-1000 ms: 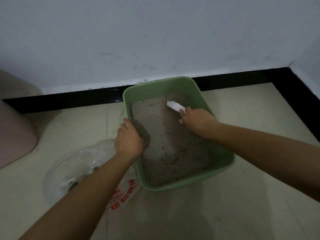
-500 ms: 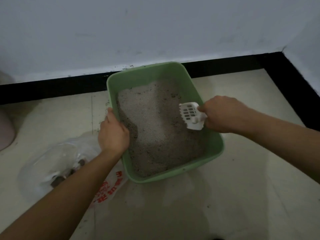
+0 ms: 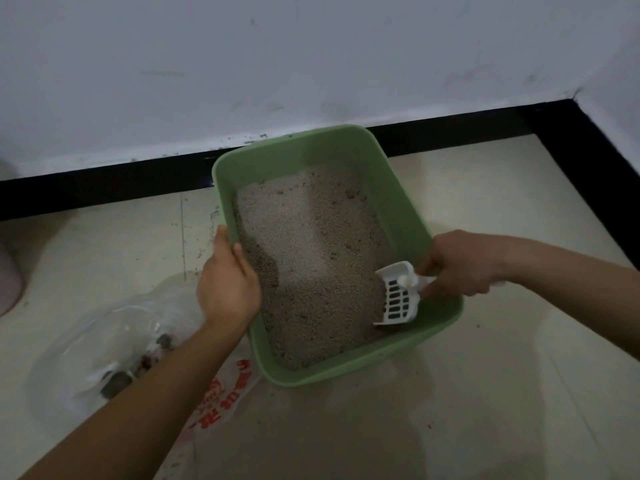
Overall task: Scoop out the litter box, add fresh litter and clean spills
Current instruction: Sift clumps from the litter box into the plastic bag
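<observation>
A green litter box (image 3: pixel 408 206) filled with grey litter (image 3: pixel 311 251) sits on the tiled floor near the wall. My left hand (image 3: pixel 227 285) grips the box's left rim, thumb inside. My right hand (image 3: pixel 457 268) holds the handle of a white slotted scoop (image 3: pixel 396 296), whose blade points down into the litter at the box's near right corner. A clear plastic bag (image 3: pixel 114 344) with red print lies left of the box and holds a few dark clumps (image 3: pixel 116 384).
A black baseboard (image 3: pixel 104 185) runs along the white wall behind the box and turns at the right corner. Scattered litter grains (image 3: pixel 204 237) lie on the floor left of the box. A pinkish object (image 3: pixel 8 278) shows at the left edge.
My right hand has lifted the scoop out of the far part of the litter and brought it to the near right corner, blade turned down. My left hand stays on the rim.
</observation>
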`<action>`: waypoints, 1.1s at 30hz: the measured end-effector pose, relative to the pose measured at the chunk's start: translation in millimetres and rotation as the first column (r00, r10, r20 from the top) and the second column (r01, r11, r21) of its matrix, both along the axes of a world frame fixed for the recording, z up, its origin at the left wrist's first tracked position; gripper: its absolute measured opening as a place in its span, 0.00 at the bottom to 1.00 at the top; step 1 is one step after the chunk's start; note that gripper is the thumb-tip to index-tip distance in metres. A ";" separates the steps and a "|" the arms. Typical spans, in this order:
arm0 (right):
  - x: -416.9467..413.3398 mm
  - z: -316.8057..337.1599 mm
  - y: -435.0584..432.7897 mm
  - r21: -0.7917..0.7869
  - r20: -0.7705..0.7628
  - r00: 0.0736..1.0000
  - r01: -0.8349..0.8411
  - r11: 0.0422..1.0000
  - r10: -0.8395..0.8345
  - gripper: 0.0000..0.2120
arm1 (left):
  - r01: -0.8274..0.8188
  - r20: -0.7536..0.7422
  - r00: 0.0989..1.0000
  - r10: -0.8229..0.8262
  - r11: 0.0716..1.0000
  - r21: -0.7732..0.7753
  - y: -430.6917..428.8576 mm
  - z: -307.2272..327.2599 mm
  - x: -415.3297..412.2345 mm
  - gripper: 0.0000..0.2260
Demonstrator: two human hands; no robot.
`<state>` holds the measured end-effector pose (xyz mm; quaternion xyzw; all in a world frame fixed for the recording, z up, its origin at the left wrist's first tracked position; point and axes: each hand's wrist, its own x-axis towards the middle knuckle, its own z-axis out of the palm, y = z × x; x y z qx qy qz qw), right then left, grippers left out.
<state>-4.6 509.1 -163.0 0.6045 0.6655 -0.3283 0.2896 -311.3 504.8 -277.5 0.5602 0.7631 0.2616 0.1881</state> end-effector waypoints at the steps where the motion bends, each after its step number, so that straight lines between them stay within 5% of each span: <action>1: -1.3 -3.2 -2.8 0.009 -0.026 0.999 0.020 1.000 -0.020 0.12 | -0.005 0.010 1.000 0.005 1.000 0.001 -0.9 -0.1 -0.3 0.21; 6: -29.2 -45.0 -34.0 0.032 -0.286 0.943 0.186 0.982 -0.169 0.12 | -0.003 0.040 0.999 0.002 1.000 0.024 -2.9 -1.3 0.0 0.21; 11: -82.1 -87.5 -40.3 0.120 -0.372 0.898 0.298 0.947 -0.235 0.30 | -0.016 0.046 0.999 0.014 0.999 0.032 -1.9 -4.6 -0.3 0.21; 20: -140.6 -120.7 6.8 0.105 -0.479 0.787 0.492 0.864 -0.390 0.24 | -0.043 0.018 0.999 0.042 0.998 0.036 -2.7 -5.1 -0.2 0.22; 33: -78.5 -119.8 4.4 0.335 -0.570 0.813 0.363 0.869 -0.120 0.20 | -0.038 0.041 0.998 0.037 0.999 0.015 -2.2 -1.6 -0.9 0.20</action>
